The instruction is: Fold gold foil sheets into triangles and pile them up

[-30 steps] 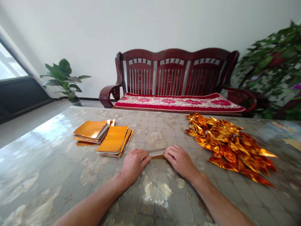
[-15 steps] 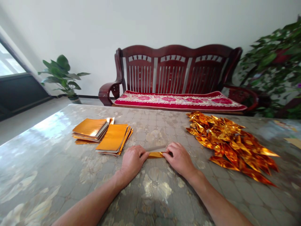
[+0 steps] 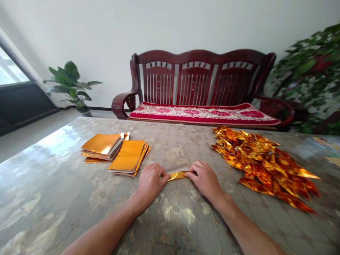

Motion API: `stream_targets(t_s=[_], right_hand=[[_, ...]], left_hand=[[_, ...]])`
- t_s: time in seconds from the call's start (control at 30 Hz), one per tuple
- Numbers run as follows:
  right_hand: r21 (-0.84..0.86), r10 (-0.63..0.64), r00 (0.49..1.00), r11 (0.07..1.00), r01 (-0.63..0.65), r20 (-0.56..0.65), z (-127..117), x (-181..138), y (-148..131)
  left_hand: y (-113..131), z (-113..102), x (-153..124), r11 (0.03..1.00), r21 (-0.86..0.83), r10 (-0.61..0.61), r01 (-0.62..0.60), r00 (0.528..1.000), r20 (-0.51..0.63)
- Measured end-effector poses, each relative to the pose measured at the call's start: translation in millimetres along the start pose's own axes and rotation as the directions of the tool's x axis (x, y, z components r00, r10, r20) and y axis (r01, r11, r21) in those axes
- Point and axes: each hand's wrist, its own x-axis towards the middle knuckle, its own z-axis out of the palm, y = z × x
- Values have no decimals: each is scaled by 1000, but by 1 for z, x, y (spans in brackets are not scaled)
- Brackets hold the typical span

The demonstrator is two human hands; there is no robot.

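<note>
A sheet of gold foil paper [image 3: 177, 175] is stretched between my two hands, low over the table. Its near edge is folded into a shiny gold strip, and a pale grey strip shows behind it. My left hand [image 3: 152, 179] pinches the left end between thumb and fingers. At the right end, my right hand [image 3: 203, 177] holds it in a similar pinch. The fingertips under the paper are hidden. Left of my left hand lie two stacks of flat gold paper, a nearer stack [image 3: 128, 156] and a farther stack [image 3: 101, 144].
A heap of folded gold foil pieces [image 3: 255, 159] spreads over the table's right side. Clear plastic [image 3: 313, 147] lies beyond it. The patterned table [image 3: 87, 219] reaches toward a dark red wooden bench [image 3: 195, 85]. Potted plants [image 3: 70, 83] stand on both sides.
The gold strip between my hands has tilted slightly, its right end higher, and shows a brighter face. Both hands have shifted a little to the right, keeping their pinch.
</note>
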Motion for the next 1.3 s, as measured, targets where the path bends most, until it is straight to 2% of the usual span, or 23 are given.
stream_targets(t_s=[0.63,0.77,0.93,1.0,1.1,1.17,1.3], right_hand=[[-61,55,997,997,-57,-47,1,1,-6],[-77,117,992,990,-121,-54,0,2,-7],[-102,158,986,981,-164,-61,-1,2,-6],[-111,164,984,979,-171,-72,0,2,-5],[-117,165,983,978,-174,-83,2,2,-4],[-121,165,983,977,-175,-85,3,2,-3],[-127,166,983,976,-175,-77,3,1,-3]], left_hand=[[4,3,-1,997,78,13,-13,1000,4],[5,2,-2,997,75,23,-23,1000,10],[6,5,-6,982,97,167,-160,984,-61],[6,7,-8,953,128,282,-275,959,-33],[9,8,-11,892,142,423,-429,903,72],[12,7,-13,873,172,441,-457,889,127],[17,3,-19,860,299,390,-413,911,136]])
